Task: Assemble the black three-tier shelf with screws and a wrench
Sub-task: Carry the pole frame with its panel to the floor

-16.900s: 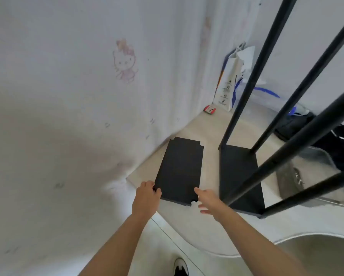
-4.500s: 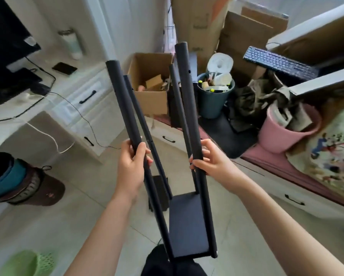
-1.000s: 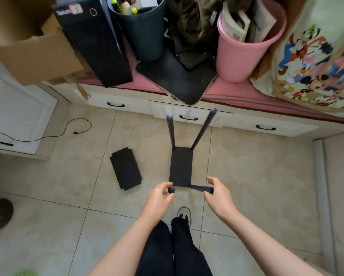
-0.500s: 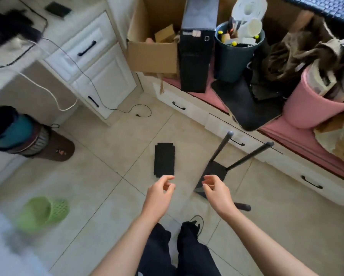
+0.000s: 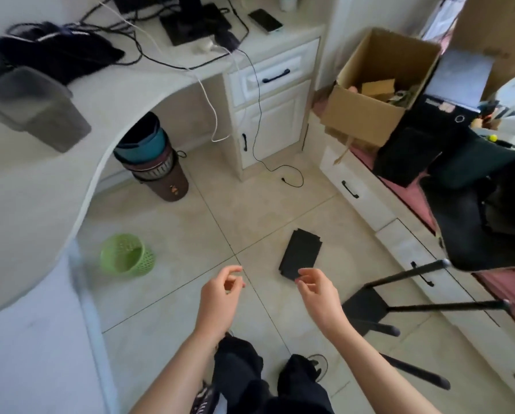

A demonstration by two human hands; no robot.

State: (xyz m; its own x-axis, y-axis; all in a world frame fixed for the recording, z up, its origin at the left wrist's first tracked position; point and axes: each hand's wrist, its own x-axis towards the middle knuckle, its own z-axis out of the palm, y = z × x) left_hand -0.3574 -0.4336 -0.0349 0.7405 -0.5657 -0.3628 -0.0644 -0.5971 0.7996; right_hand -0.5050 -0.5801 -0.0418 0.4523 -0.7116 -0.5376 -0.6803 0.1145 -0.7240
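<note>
On the tiled floor [image 5: 250, 210] we have just let go of the part-built shelf frame [image 5: 366, 304], lying right beside the loose shelf panel [image 5: 301, 253], so our left hand [image 5: 219, 297] and right hand [image 5: 318, 294], fingers slack and empty, are free for that panel.

1. The tiled floor [image 5: 250, 210] carries a loose black shelf panel [image 5: 301, 253], lying flat.
2. Right of it lies the partly built shelf frame [image 5: 366, 303], tipped on its side, its poles off to the right.
3. A green basket [image 5: 126, 255] and stacked bins [image 5: 157, 165] stand at the left.
4. A black cable end [image 5: 292, 177] trails by the cabinet.
</note>
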